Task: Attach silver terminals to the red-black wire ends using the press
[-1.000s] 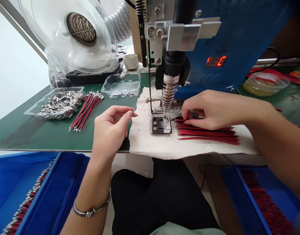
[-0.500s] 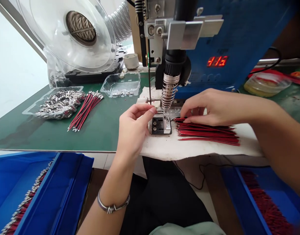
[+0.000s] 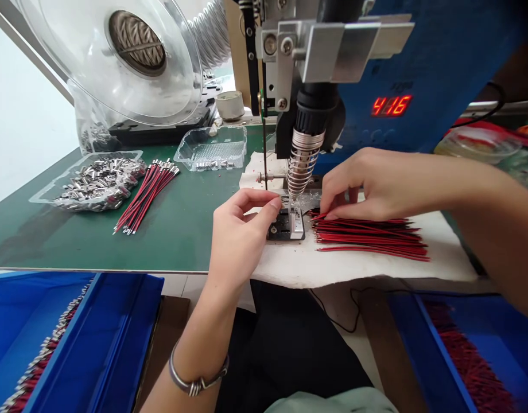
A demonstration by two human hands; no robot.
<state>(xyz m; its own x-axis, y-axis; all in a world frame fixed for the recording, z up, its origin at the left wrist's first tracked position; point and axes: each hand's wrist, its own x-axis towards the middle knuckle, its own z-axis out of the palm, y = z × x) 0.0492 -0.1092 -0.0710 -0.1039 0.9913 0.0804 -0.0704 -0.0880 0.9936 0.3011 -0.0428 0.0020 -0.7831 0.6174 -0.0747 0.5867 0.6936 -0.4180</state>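
Note:
My left hand (image 3: 245, 229) is closed in a pinch at the left side of a small black fixture block (image 3: 281, 228); whatever lies between thumb and forefinger is too small and hidden to name. Just above the block points the soldering iron (image 3: 305, 152), its tip inside a wire coil. On the right, my right hand (image 3: 361, 186) has its thumb and fingers pinched on a red wire at the left end of a pile of red and black wires (image 3: 371, 238). That pile lies on a pale cloth (image 3: 290, 267).
A clear tray of small metal parts (image 3: 103, 180), a bundle of wires with metal ends (image 3: 147, 195) and a second clear tray (image 3: 212, 149) stand left. Behind are a fume hood (image 3: 83, 63) and a blue machine (image 3: 419, 69). Blue bins (image 3: 117, 338) with wires sit below the table.
The view has shifted slightly. My left hand has moved a little right, nearer the block. My right hand stays at the wire pile, now with a red wire between its fingertips.

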